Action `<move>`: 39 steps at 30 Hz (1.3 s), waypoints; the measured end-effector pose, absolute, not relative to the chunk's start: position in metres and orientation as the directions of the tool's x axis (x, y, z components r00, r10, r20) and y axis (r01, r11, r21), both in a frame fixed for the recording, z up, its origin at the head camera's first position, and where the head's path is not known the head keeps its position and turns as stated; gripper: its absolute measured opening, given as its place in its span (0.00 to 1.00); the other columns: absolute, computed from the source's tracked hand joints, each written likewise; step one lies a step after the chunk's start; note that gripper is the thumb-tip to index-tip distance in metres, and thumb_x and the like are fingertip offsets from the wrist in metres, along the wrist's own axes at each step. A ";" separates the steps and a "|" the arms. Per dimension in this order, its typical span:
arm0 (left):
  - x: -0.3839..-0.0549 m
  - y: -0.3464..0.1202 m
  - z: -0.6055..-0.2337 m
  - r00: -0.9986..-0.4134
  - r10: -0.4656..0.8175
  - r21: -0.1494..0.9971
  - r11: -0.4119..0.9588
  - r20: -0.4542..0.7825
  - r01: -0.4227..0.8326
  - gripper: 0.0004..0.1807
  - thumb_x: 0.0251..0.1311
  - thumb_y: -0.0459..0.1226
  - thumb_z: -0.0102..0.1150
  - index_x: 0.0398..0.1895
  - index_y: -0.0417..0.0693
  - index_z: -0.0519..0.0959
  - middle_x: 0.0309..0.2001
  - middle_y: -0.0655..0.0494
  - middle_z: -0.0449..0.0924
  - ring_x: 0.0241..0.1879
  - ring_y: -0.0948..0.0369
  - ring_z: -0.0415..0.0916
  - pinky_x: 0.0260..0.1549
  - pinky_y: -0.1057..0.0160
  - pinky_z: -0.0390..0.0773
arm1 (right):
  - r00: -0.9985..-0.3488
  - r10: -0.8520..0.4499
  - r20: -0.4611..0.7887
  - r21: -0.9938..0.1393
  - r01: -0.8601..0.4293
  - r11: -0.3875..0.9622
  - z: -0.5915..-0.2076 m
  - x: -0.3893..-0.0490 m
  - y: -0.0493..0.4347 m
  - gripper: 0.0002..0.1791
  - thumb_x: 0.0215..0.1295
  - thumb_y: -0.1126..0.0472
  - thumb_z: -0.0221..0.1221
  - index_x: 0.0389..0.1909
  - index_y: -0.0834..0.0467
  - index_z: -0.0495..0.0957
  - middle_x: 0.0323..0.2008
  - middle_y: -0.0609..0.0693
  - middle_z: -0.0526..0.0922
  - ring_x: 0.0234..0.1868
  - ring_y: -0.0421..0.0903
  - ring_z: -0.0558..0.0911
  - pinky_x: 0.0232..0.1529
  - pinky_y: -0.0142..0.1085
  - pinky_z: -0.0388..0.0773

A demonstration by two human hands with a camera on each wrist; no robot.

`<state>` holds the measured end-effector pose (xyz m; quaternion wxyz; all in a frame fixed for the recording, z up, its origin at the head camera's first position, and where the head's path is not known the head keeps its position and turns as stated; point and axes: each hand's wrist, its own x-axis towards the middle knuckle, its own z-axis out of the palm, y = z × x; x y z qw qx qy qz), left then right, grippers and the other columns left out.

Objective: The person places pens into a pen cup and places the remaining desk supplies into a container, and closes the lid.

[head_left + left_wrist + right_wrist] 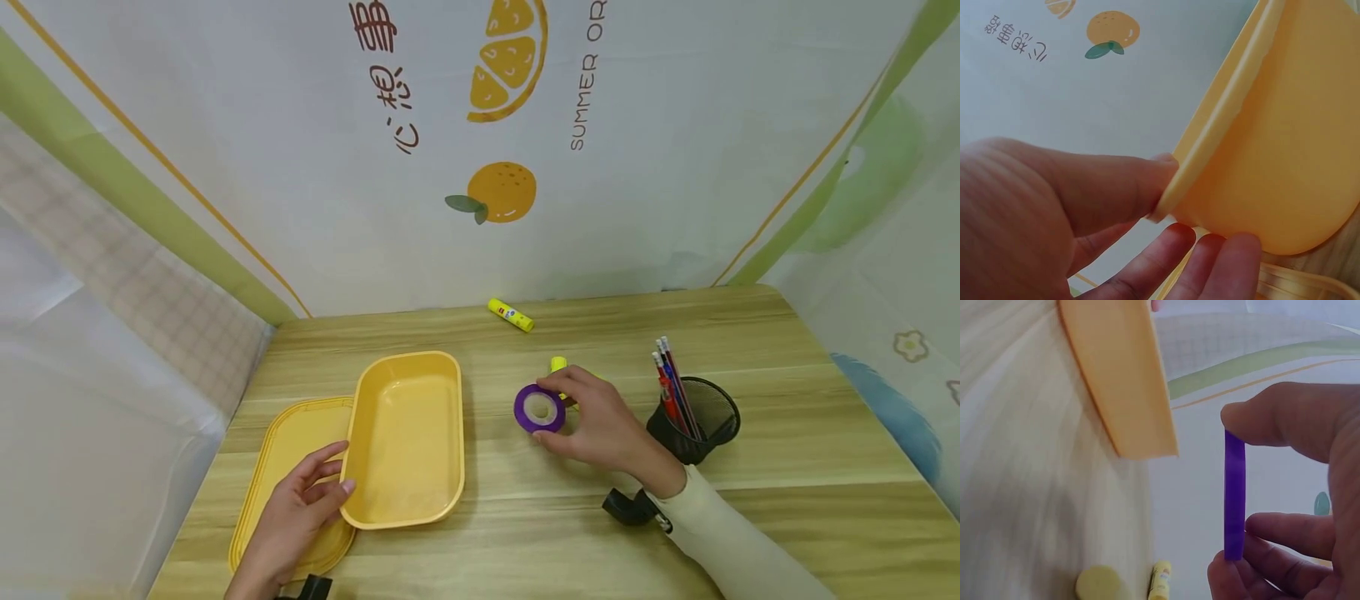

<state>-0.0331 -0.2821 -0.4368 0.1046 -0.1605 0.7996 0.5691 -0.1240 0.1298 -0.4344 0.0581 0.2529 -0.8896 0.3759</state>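
My right hand [600, 425] pinches a roll of purple tape [528, 418] by its edges, thumb on one side and fingers on the other. In the right wrist view the tape roll [1234, 494] shows edge-on, above the table. With my left hand [296, 508] I hold the near left rim of a yellow plastic box [405, 442]. The left wrist view shows the thumb over the rim and the fingers under the box wall [1285, 144]. Inside, the box holds nothing visible. Partly beneath it lies a flat yellow lid [288, 467].
One yellow glue stick [512, 315] lies near the table's back edge. Another yellow, capped item [558, 364] is partly hidden behind my right hand. On the right stands a black mesh pen cup [693, 417] with several pencils. A printed cloth [375, 225] hangs behind the table.
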 end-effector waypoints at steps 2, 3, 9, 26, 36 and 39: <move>-0.033 -0.282 -0.436 -0.926 -0.138 0.877 0.298 -0.350 -0.376 0.34 0.71 0.39 0.68 0.78 0.56 0.68 0.66 0.44 0.71 0.50 0.63 0.81 0.41 0.63 0.87 | -0.863 -0.412 0.294 -0.652 -0.496 0.574 -0.432 -0.125 0.125 0.37 0.49 0.54 0.83 0.61 0.59 0.83 0.53 0.48 0.83 0.49 0.44 0.84 0.50 0.46 0.88; -0.033 -0.282 -0.436 -0.926 -0.138 0.878 0.296 -0.351 -0.376 0.34 0.71 0.39 0.68 0.78 0.56 0.68 0.66 0.44 0.71 0.49 0.63 0.81 0.41 0.63 0.87 | -0.861 -0.415 0.296 -0.656 -0.498 0.567 -0.431 -0.126 0.123 0.36 0.49 0.54 0.82 0.61 0.59 0.83 0.53 0.48 0.84 0.49 0.44 0.85 0.50 0.46 0.88; -0.033 -0.283 -0.437 -0.922 -0.139 0.874 0.294 -0.362 -0.387 0.35 0.71 0.39 0.68 0.79 0.56 0.68 0.66 0.44 0.71 0.49 0.63 0.81 0.41 0.63 0.87 | -0.850 -0.433 0.301 -0.674 -0.511 0.533 -0.425 -0.129 0.108 0.36 0.51 0.54 0.82 0.61 0.60 0.83 0.54 0.49 0.84 0.50 0.44 0.84 0.51 0.43 0.88; -0.033 -0.283 -0.439 -0.921 -0.138 0.876 0.284 -0.365 -0.389 0.34 0.72 0.38 0.67 0.79 0.57 0.67 0.63 0.47 0.71 0.47 0.64 0.81 0.39 0.63 0.86 | -0.794 -0.515 0.322 -0.715 -0.561 0.418 -0.416 -0.146 0.064 0.33 0.52 0.57 0.79 0.60 0.61 0.83 0.54 0.52 0.84 0.52 0.50 0.85 0.52 0.45 0.87; -0.033 -0.283 -0.440 -0.918 -0.146 0.872 0.289 -0.368 -0.395 0.34 0.72 0.39 0.67 0.79 0.58 0.68 0.61 0.48 0.72 0.46 0.64 0.80 0.37 0.63 0.85 | -0.770 -0.558 0.308 -0.709 -0.577 0.405 -0.411 -0.154 0.035 0.34 0.54 0.55 0.77 0.62 0.62 0.82 0.56 0.52 0.83 0.55 0.48 0.84 0.53 0.44 0.88; -0.033 -0.283 -0.440 -0.920 -0.144 0.873 0.292 -0.365 -0.392 0.35 0.72 0.39 0.68 0.79 0.56 0.67 0.61 0.49 0.73 0.45 0.64 0.80 0.37 0.63 0.84 | -0.771 -0.566 0.291 -0.717 -0.568 0.405 -0.412 -0.156 0.030 0.35 0.54 0.54 0.77 0.63 0.62 0.82 0.57 0.52 0.82 0.57 0.49 0.83 0.54 0.44 0.88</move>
